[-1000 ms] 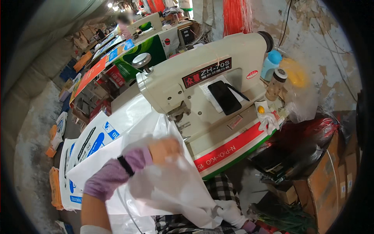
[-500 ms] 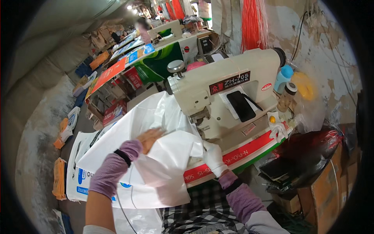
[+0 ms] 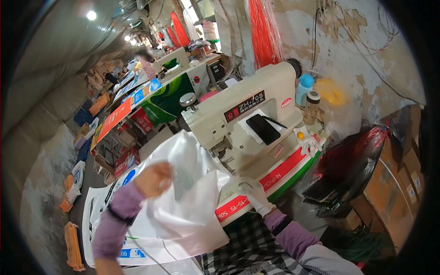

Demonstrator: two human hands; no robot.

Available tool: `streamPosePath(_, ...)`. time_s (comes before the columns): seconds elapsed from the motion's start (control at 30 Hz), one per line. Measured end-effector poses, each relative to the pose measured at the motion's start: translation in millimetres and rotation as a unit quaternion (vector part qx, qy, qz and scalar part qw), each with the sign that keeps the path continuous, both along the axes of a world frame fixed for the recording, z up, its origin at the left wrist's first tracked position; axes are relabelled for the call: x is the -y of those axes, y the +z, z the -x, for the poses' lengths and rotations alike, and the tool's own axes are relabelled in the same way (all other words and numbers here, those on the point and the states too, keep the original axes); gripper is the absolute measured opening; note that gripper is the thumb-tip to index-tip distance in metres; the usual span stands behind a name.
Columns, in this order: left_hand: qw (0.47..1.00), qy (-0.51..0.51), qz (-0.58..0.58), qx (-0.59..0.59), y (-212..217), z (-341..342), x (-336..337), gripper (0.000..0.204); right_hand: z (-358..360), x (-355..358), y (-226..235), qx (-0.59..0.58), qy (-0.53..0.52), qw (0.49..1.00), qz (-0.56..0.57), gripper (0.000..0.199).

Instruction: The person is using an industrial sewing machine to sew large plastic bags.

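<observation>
A large white woven sack [image 3: 183, 220] with blue print lies across the table's left part and hangs over its front edge, its upper folds standing up loosely. Above these folds is my bare left hand [image 3: 155, 179], fingers curled in; whether they pinch anything is hidden. My right hand [image 3: 255, 195], in a white glove, stays at the table's front edge, close beside the sack's right corner. Its fingers are bent, and what they hold, if anything, is too small to make out. The cream sewing machine [image 3: 243, 112] stands just beyond, its needle area near the sack's right edge.
A black phone [image 3: 263, 129] lies on the machine bed. Behind it are a blue bottle [image 3: 304, 89] and a clear lidded bottle [image 3: 312, 108]. A crumpled white glove [image 3: 310, 145] sits at the table's right end. Cardboard boxes [image 3: 385, 206] stand at right; another person [image 3: 146, 66] is far back.
My left hand has lifted off the sack and curled its fingers. My right hand keeps its place by the table edge. The view has turned, so the machine appears farther left.
</observation>
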State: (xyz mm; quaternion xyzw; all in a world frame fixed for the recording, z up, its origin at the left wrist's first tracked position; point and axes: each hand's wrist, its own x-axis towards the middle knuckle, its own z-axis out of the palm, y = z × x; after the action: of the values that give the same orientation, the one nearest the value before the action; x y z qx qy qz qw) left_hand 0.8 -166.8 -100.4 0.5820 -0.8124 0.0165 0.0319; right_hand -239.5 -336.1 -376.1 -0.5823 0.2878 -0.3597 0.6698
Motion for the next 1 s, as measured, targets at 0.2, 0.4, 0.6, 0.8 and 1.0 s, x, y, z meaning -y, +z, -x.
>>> streamPosePath(0.2, 0.811, -0.121, -0.442, -0.364, 54, 205, -98, 0.016, -45, -40, 31, 0.154, -0.003, 0.942, -0.299, 0.035)
streamPosePath(0.4, 0.701, -0.105, -0.361, -0.606, 16, 237, -71, 0.036, -31, -102, 12, 0.176, 0.101, 0.955, -0.217, 0.03)
streamPosePath(0.6, 0.819, -0.143, -0.263, -0.489, -32, 235, -93, 0.016, 31, -147, -5, 0.171, 0.193, 0.961, -0.097, 0.026)
streamPosePath(0.8, 0.866, -0.151, -0.372, -0.297, -95, 268, -81, 0.018, 59, -78, 80, -0.055, 0.206, 0.977, -0.007, 0.047)
streamPosePath(1.0, 0.888, -0.225, -0.372, -0.153, -88, 227, -19, 0.054, 135, -125, 116, -0.168, 0.249, 0.951, 0.079, 0.068)
